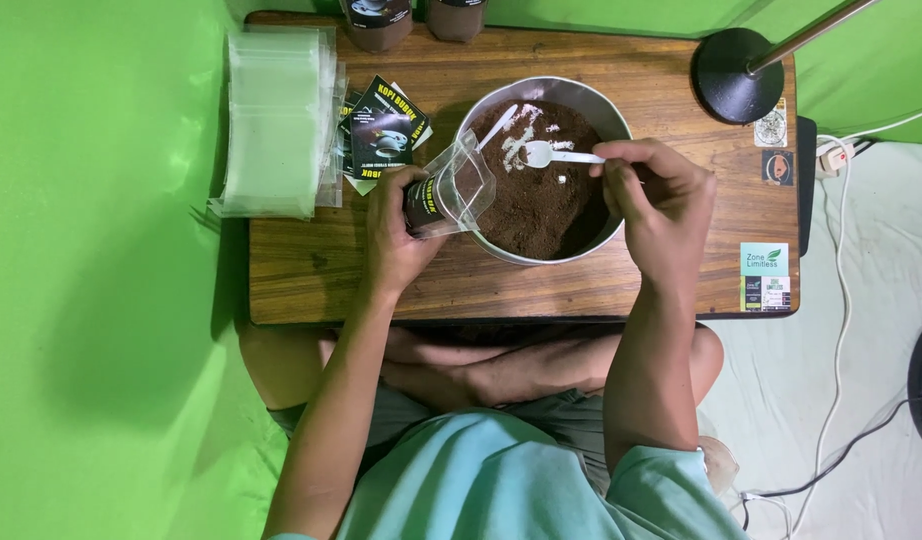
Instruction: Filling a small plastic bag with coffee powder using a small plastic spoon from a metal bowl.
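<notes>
Metal bowl (606,110) of dark brown powder sits mid wooden table (311,280). L hand (396,230) grips clear pouch (451,190), tilted open at bowl's L rim. R hand (661,195) pinches white spoon (556,155) above the powder; spoon looks empty, hard to tell. Stack of clear bags (276,120) and dark printed labels (386,130) lie L of bowl; black lamp base (736,75) R of it.

A bright green fabric backdrop (101,330) covers the floor and wall on the left. A low brown wooden table (311,280) stands on it. White sheeting (861,330) with trailing cables (843,300) lies to the right.
</notes>
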